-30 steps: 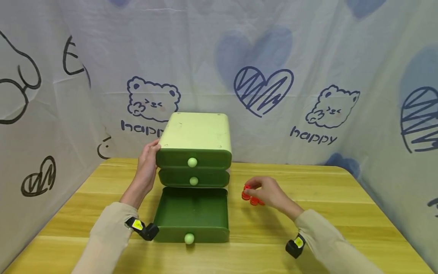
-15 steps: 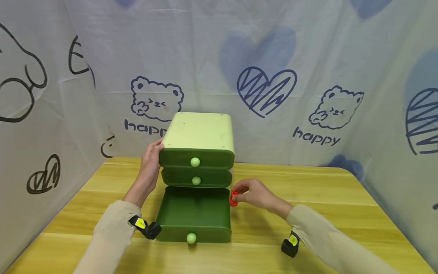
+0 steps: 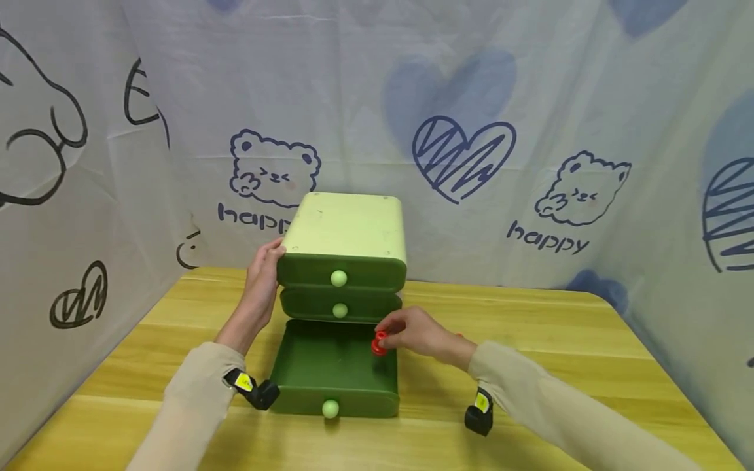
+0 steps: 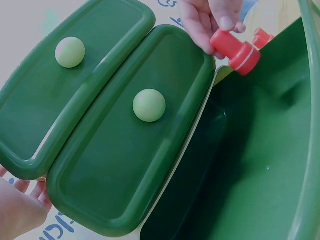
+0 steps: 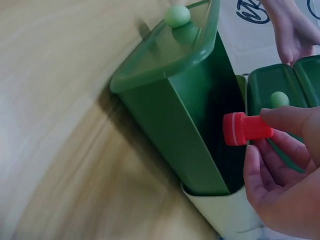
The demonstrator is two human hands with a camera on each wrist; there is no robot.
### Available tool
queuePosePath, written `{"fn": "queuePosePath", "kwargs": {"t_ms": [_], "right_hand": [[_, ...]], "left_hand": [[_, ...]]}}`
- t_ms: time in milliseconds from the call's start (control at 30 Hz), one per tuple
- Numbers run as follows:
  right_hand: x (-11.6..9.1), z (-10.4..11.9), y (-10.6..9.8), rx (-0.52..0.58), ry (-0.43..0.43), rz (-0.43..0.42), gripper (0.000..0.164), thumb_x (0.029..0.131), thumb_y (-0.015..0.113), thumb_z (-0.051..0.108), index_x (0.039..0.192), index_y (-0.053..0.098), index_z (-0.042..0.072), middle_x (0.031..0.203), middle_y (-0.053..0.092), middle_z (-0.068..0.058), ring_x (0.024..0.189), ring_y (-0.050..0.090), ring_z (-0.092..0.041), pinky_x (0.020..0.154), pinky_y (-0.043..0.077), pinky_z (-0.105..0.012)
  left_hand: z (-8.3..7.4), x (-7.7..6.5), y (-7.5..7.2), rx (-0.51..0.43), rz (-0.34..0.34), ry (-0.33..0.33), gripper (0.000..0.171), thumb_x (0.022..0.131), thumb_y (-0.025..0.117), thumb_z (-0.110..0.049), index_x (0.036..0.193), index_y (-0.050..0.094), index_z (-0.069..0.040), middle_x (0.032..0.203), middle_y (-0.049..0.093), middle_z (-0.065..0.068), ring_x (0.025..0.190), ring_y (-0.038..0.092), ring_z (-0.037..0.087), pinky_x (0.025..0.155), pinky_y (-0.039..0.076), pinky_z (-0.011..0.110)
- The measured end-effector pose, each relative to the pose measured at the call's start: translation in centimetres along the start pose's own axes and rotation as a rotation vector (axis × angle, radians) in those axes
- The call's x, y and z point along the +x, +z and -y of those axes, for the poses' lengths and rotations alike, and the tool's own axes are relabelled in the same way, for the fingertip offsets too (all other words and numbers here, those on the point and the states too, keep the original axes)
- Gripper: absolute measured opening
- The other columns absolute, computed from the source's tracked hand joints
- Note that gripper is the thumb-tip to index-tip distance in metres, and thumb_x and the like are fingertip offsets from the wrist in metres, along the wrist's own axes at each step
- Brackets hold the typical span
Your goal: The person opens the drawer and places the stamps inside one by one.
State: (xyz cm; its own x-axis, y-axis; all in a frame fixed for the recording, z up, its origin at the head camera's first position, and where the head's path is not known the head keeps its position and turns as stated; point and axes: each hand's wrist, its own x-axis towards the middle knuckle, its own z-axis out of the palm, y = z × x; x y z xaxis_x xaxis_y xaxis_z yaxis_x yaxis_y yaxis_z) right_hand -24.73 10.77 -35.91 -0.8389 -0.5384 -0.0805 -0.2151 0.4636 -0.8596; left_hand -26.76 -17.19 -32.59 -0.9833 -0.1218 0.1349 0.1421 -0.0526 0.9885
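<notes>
My right hand pinches a small red stamp between thumb and fingers, over the right side of the pulled-out bottom drawer. In the right wrist view the stamp has a narrow handle in the fingers and a wider end with a thin white line. The drawer belongs to a cabinet with a pale green top and dark green fronts. Against the cabinet's left side rests my left hand, its fingers extended along the wall; they are partly hidden in the left wrist view.
Another red piece lies on the table outside the drawer, mostly hidden behind the right wrist in the head view. The two upper drawers are closed. A printed cloth hangs behind the wooden table.
My right hand has carried the red stamp left from the table beside the cabinet to over the drawer. The left hand stays on the cabinet. The head view has shifted slightly.
</notes>
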Motion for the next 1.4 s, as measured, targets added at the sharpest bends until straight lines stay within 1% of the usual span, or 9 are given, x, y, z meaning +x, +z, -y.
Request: {"fn": "queuePosePath", "kwargs": {"t_ms": [100,233,467,633,800,1133,1300,1400], "right_hand": [[0.4,-0.1,0.7,0.054,0.013,0.005,0.022,0.087,0.070,0.002,0.108,0.069,-0.004,0.094,0.068,-0.005,0.084,0.062,-0.015,0.078,0.055,-0.035],[0.9,-0.2,1.6,0.095,0.018,0.009,0.022,0.086,0.071,0.003,0.107,0.069,-0.004,0.095,0.068,-0.005,0.084,0.062,-0.015,0.075,0.054,-0.032],[1.7,-0.8,2.9,0.092,0.022,0.008,0.022,0.084,0.074,0.005,0.104,0.071,-0.002,0.094,0.068,-0.003,0.083,0.060,-0.012,0.071,0.051,-0.026],[2.4,-1.0,3.4,0.066,0.018,0.007,0.022,0.083,0.074,0.005,0.104,0.071,-0.001,0.093,0.069,-0.003,0.083,0.061,-0.012,0.070,0.052,-0.026],[2.9,-1.0,3.7,0.031,-0.012,0.026,0.022,0.082,0.075,0.005,0.103,0.071,-0.002,0.090,0.069,-0.003,0.081,0.061,-0.011,0.070,0.052,-0.026],[3.8,-1.1,4.5,-0.112,-0.081,0.067,0.019,0.080,0.078,0.004,0.097,0.072,-0.001,0.085,0.070,-0.005,0.076,0.062,-0.009,0.066,0.051,-0.022],[3.8,-1.2,4.6,-0.140,-0.106,0.071,0.018,0.080,0.077,0.003,0.097,0.072,-0.002,0.085,0.070,-0.005,0.075,0.062,-0.010,0.064,0.051,-0.021],[3.8,-1.1,4.6,-0.128,-0.117,0.074,0.019,0.081,0.076,0.002,0.098,0.071,-0.004,0.086,0.070,-0.007,0.077,0.063,-0.011,0.065,0.051,-0.021]], "left_hand": [[0.0,0.0,0.0,-0.009,0.003,0.000,0.055,0.101,0.036,-0.026,0.149,0.027,-0.003,0.152,0.027,0.013,0.128,0.037,0.024,0.107,0.031,0.035],[-0.1,0.0,0.3,-0.020,0.005,0.006,0.054,0.101,0.036,-0.025,0.149,0.028,-0.002,0.151,0.028,0.013,0.126,0.037,0.023,0.106,0.032,0.034],[-0.1,-0.1,0.5,-0.016,0.005,0.013,0.054,0.100,0.037,-0.025,0.148,0.029,-0.001,0.150,0.030,0.014,0.124,0.038,0.022,0.105,0.033,0.033],[-0.1,0.0,0.5,-0.014,0.002,0.016,0.054,0.101,0.037,-0.025,0.148,0.029,-0.001,0.150,0.030,0.014,0.124,0.038,0.022,0.104,0.033,0.033],[-0.1,-0.1,0.4,-0.020,0.003,0.014,0.054,0.100,0.037,-0.025,0.148,0.029,-0.001,0.150,0.030,0.014,0.123,0.038,0.022,0.104,0.033,0.033],[-0.1,-0.1,0.2,-0.027,-0.009,0.017,0.053,0.101,0.037,-0.025,0.148,0.030,-0.001,0.150,0.031,0.013,0.123,0.039,0.021,0.105,0.033,0.033],[0.0,-0.1,0.1,-0.032,-0.011,0.021,0.053,0.101,0.037,-0.025,0.148,0.030,-0.001,0.150,0.030,0.013,0.125,0.038,0.022,0.107,0.032,0.033],[0.0,-0.1,0.0,-0.037,-0.013,0.023,0.053,0.101,0.037,-0.025,0.148,0.030,0.000,0.150,0.030,0.014,0.126,0.038,0.022,0.107,0.032,0.033]]}}
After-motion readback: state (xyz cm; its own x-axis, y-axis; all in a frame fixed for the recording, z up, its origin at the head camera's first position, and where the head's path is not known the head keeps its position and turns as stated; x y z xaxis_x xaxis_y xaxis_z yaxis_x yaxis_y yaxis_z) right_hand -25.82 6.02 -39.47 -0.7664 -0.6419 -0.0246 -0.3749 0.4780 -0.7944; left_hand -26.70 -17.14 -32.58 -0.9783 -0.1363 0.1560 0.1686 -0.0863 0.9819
